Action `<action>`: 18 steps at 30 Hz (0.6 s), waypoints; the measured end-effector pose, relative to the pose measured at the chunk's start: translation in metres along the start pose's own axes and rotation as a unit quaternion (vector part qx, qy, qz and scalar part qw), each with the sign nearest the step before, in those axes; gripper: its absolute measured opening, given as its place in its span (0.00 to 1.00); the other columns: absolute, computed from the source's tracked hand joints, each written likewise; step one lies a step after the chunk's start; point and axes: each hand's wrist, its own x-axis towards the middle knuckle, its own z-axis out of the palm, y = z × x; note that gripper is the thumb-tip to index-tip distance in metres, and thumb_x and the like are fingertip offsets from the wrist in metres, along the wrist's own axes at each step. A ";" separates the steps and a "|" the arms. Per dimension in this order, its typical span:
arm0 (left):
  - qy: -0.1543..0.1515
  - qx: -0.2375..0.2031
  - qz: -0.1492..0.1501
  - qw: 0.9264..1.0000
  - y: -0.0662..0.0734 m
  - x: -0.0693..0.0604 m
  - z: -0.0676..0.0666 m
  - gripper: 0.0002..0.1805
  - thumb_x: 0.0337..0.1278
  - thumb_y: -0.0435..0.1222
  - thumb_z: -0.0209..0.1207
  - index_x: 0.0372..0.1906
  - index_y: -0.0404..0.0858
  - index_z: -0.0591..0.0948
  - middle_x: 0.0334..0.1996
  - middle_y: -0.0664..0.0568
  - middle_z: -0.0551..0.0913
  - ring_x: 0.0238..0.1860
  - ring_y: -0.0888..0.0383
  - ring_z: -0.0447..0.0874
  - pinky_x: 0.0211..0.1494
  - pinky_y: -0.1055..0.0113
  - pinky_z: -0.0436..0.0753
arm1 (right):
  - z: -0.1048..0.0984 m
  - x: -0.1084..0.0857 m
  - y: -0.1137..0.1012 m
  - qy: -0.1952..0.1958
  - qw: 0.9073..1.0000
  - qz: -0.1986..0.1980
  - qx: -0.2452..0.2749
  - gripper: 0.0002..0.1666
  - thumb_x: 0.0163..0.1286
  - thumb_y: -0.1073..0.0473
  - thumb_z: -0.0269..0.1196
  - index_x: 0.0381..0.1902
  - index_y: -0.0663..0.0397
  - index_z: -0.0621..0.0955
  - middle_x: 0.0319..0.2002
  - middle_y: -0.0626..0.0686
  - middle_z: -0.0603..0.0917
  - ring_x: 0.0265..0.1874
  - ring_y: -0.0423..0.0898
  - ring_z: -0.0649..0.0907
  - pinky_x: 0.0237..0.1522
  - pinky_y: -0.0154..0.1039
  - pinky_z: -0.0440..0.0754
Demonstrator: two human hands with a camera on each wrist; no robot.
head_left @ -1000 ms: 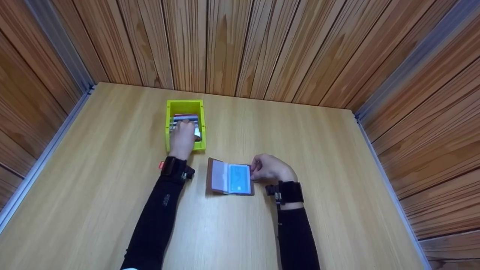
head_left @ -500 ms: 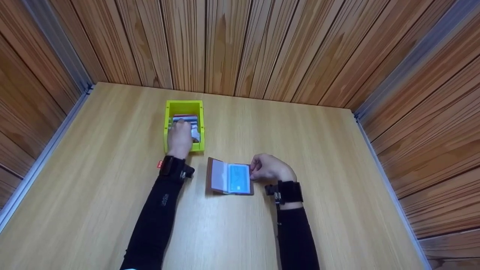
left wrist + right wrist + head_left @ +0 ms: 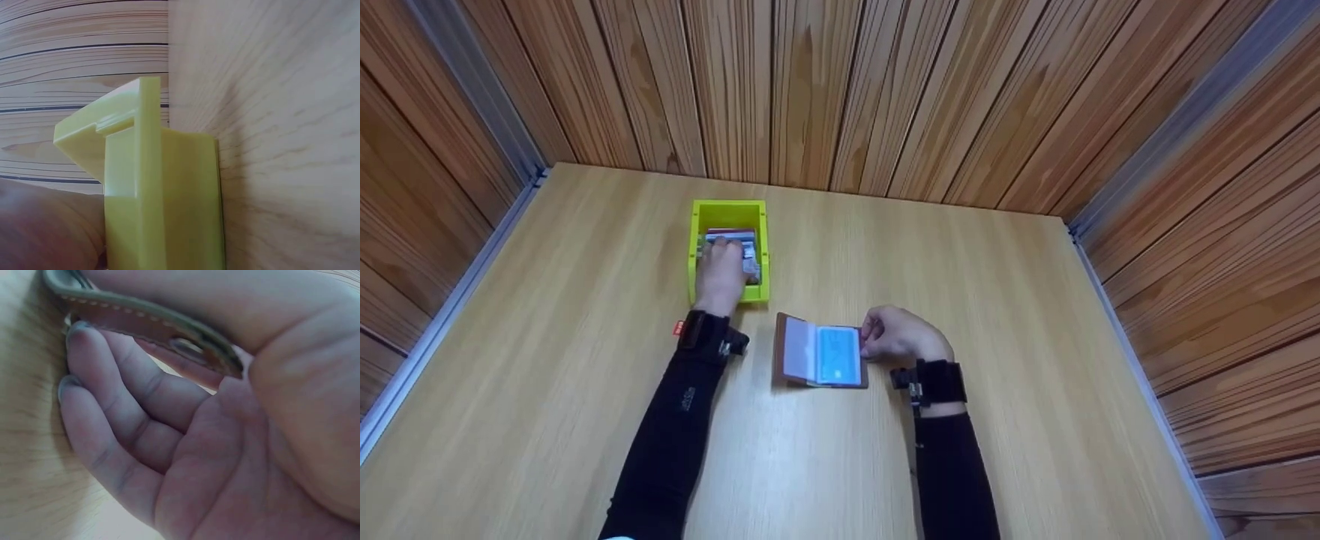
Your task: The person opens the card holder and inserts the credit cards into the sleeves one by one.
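Observation:
My left hand (image 3: 721, 274) reaches down into a lime-green bin (image 3: 766, 225) that holds several flat cards (image 3: 731, 234). Its fingertips are hidden among the cards, so their grip does not show. In the left wrist view, part of this hand (image 3: 50, 228) lies behind the bin's wall (image 3: 152, 185). On the table, a brown card holder (image 3: 780, 349) lies spread open, with a blue card (image 3: 838, 356) in its right-hand sleeve. My right hand (image 3: 904, 334) pinches the holder's right edge. Close up in the right wrist view, a stitched leather strap (image 3: 135, 318) with a snap runs past the curled fingers (image 3: 93, 410).
A light wooden table (image 3: 1035, 337) lies under everything. Wood-panelled walls (image 3: 825, 90) rise behind it and on both sides. The bin stands left of and beyond the card holder.
Inside the bin, my left hand has shifted slightly left, and the bin has moved a little with it. The right hand and the card holder keep their places.

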 end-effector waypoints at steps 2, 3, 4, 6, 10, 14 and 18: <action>-0.004 0.000 -0.002 1.000 0.000 0.001 0.000 0.19 0.69 0.27 0.67 0.61 0.23 0.83 0.59 0.29 0.85 0.65 0.33 0.82 0.74 0.42 0.80 | 0.000 0.000 0.000 -0.001 1.000 0.000 0.001 0.11 0.68 0.65 0.76 0.45 0.52 0.85 0.41 0.53 0.87 0.40 0.49 0.84 0.42 0.39 0.81; -0.005 -0.002 -0.003 1.000 0.000 0.001 0.000 0.18 0.70 0.26 0.66 0.60 0.24 0.84 0.59 0.30 0.85 0.64 0.33 0.81 0.75 0.42 0.79 | -0.001 0.000 -0.001 -0.002 1.000 -0.001 0.001 0.11 0.68 0.65 0.76 0.45 0.52 0.85 0.41 0.53 0.87 0.40 0.49 0.84 0.42 0.39 0.81; -0.006 -0.004 -0.003 1.000 0.000 0.001 0.000 0.17 0.71 0.26 0.66 0.60 0.24 0.84 0.58 0.30 0.85 0.64 0.34 0.81 0.74 0.43 0.79 | -0.001 0.000 0.000 -0.003 1.000 -0.001 0.002 0.11 0.68 0.65 0.76 0.45 0.52 0.85 0.41 0.53 0.87 0.40 0.49 0.84 0.42 0.38 0.81; -0.010 -0.009 -0.004 1.000 -0.001 0.000 -0.001 0.16 0.71 0.27 0.66 0.59 0.26 0.85 0.58 0.32 0.85 0.64 0.35 0.81 0.74 0.43 0.79 | -0.001 0.000 0.000 -0.004 1.000 0.000 0.004 0.11 0.68 0.65 0.76 0.45 0.52 0.85 0.40 0.53 0.87 0.40 0.48 0.84 0.42 0.38 0.81; -0.005 -0.027 0.011 1.000 -0.001 -0.002 -0.006 0.12 0.70 0.30 0.69 0.52 0.28 0.87 0.53 0.34 0.87 0.60 0.36 0.84 0.69 0.44 0.81 | 0.000 0.001 0.000 -0.005 1.000 -0.003 0.007 0.11 0.68 0.66 0.76 0.45 0.52 0.85 0.40 0.53 0.87 0.40 0.48 0.84 0.42 0.38 0.81; 0.012 -0.025 0.039 0.999 -0.002 -0.005 -0.013 0.08 0.70 0.31 0.70 0.46 0.30 0.90 0.47 0.37 0.91 0.53 0.37 0.89 0.63 0.43 0.84 | 0.000 0.000 0.000 -0.005 1.000 -0.007 0.008 0.11 0.68 0.66 0.75 0.44 0.53 0.85 0.40 0.53 0.87 0.40 0.49 0.84 0.42 0.38 0.81; 0.030 -0.012 0.051 0.998 -0.002 -0.007 -0.021 0.09 0.70 0.34 0.71 0.48 0.33 0.92 0.47 0.39 0.94 0.53 0.38 0.91 0.64 0.41 0.83 | 0.000 0.000 0.000 -0.005 1.000 -0.008 0.006 0.11 0.68 0.66 0.75 0.45 0.53 0.85 0.40 0.53 0.87 0.40 0.49 0.84 0.43 0.38 0.82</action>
